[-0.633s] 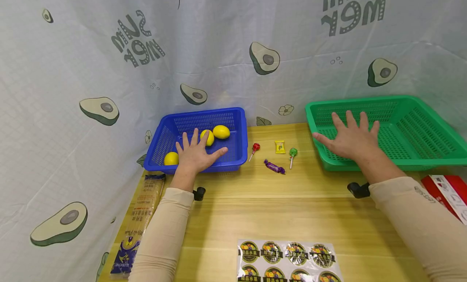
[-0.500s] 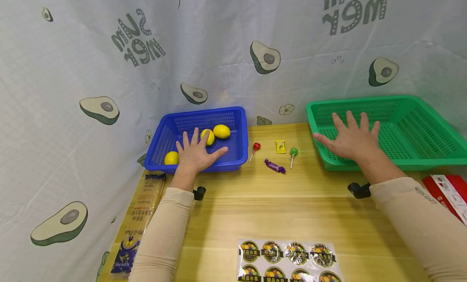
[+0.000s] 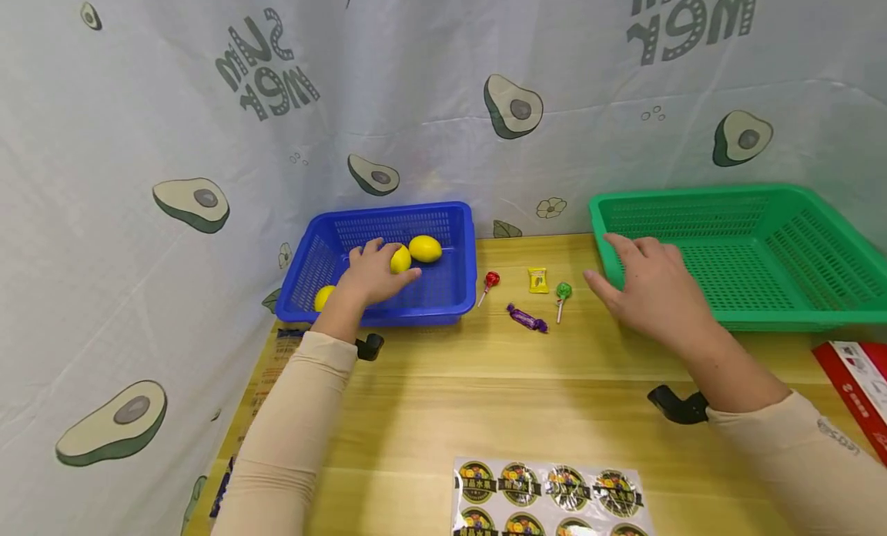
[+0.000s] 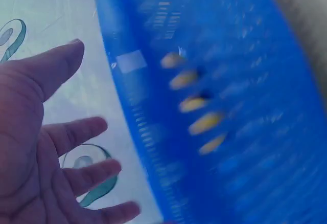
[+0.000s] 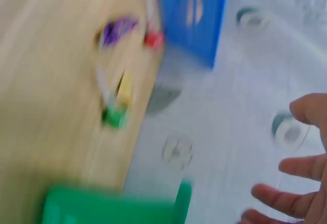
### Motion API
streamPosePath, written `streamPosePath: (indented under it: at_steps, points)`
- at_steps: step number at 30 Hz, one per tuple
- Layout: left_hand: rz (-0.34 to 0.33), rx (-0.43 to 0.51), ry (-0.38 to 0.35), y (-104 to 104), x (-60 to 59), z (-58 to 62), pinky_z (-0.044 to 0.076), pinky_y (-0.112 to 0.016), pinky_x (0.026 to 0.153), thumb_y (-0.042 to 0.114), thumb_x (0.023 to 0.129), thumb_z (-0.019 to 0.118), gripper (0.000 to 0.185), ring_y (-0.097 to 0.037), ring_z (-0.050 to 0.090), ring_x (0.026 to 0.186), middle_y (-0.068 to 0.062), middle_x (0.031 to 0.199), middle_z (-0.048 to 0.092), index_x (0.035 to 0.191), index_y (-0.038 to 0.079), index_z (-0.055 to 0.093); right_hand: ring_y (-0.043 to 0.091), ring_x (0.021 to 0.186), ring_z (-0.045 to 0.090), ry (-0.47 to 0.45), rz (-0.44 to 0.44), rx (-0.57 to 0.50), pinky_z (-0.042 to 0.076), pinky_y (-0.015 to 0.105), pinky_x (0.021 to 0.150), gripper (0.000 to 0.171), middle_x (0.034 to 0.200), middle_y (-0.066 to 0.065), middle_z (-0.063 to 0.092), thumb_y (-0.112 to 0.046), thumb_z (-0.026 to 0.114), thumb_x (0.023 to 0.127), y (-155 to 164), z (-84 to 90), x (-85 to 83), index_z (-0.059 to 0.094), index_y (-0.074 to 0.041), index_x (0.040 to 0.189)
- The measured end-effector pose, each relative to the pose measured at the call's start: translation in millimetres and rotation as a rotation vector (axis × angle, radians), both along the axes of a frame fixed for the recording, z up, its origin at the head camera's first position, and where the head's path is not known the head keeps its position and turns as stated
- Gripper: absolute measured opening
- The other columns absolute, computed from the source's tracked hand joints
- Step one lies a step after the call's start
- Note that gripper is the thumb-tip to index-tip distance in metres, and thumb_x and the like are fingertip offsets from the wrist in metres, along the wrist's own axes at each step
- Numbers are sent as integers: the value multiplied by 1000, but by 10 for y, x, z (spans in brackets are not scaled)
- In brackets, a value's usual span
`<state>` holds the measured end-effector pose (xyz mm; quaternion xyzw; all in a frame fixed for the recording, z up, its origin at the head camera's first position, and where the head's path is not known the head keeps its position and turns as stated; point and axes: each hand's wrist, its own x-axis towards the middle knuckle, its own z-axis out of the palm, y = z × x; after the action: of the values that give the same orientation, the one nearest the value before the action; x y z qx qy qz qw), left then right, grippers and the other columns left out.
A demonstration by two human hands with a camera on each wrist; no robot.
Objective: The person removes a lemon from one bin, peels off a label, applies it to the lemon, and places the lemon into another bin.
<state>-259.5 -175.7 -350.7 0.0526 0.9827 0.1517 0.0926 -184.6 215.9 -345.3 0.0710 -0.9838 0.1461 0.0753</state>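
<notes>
My left hand (image 3: 374, 278) hovers over the front of the blue basket (image 3: 446, 289), holding nothing, its fingers loosely bent and thumb out to the right. Inside that basket lie yellow lemons: one lemon (image 3: 426, 249) in full view, another (image 3: 400, 259) partly behind the hand, and a third (image 3: 323, 296) by the left arm. The right hand (image 3: 654, 289) is over the left front corner of the green basket (image 3: 797, 316), also holding nothing. In the right wrist view, its fingers (image 5: 286, 201) are spread apart. The left wrist view shows the left fingers (image 4: 94, 175) beside the blurred blue basket wall.
Between the baskets lie a red lollipop (image 3: 491, 280), a yellow-wrapped candy (image 3: 537, 280), a purple-wrapped candy (image 3: 527, 318) and a green lollipop (image 3: 563, 292). A sticker sheet (image 3: 547, 494) lies at the front. A red box (image 3: 855, 390) is at right; the left arm partly covers a long packet (image 3: 273, 366).
Both hands have gone from widely spread fingers to looser, bent ones. The right hand has drawn back toward me, and the left forearm has shifted left over the packet.
</notes>
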Motion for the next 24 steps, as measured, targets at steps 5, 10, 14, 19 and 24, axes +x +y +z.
streamPosePath:
  at_steps: [5, 10, 14, 19, 24]
  points:
    - [-90, -26, -74, -60, -300, 282, 29, -61, 121, 50, 101, 57, 69, -44, 29, 150, -19, 163, 33, 156, 12, 42, 47, 113, 55, 1, 106, -99, 47, 62, 90, 63, 121, 28, 61, -41, 63, 101, -352, -18, 136, 47, -2, 148]
    - [-132, 49, -185, -158, -620, 417, 34, -56, 120, 40, 101, 62, 60, -36, 36, 149, -14, 163, 37, 154, 15, 44, 35, 101, 61, -26, 181, -196, 52, 50, 78, 57, 113, 19, 64, -40, 64, 100, -696, -115, 147, 52, -9, 146]
    - [-130, 86, -257, -187, -815, 424, 44, -53, 113, 28, 100, 67, 59, -35, 43, 144, -12, 164, 35, 154, 16, 45, 27, 91, 57, -44, 215, -291, 48, 39, 71, 51, 103, 13, 61, -40, 66, 99, -963, -191, 85, 56, -14, 143]
    - [-113, 81, -277, -140, -963, 379, 56, -49, 99, 14, 98, 69, 62, -37, 52, 136, -14, 164, 34, 154, 14, 44, 23, 88, 49, -95, 267, -452, 41, 34, 70, 46, 97, 9, 55, -35, 69, 98, -1215, -306, -83, 61, -15, 139]
    - [-113, 59, -301, -90, -1074, 269, 55, -49, 100, 10, 97, 69, 62, -38, 56, 131, -13, 164, 35, 154, 13, 44, 22, 83, 43, -225, 277, -570, 36, 33, 70, 51, 91, 7, 46, -36, 69, 98, -1392, -455, -271, 57, -17, 145]
